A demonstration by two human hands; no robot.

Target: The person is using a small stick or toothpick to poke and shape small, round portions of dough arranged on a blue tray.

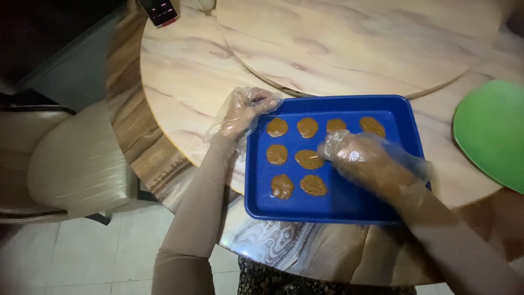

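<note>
A blue rectangular tray sits on the marble table near its front edge. Several flat brown dough patties lie on it in rows. My left hand, in a clear plastic glove, rests on the tray's upper left corner and holds its rim. My right hand, also gloved, hovers over the tray's middle with its fingertips touching a brown patty in the middle row. Both arms wear beige sleeves.
A round marble turntable fills the table's centre. A green plate lies at the right edge. A phone rests at the table's far left. A beige cushioned chair stands to the left over tiled floor.
</note>
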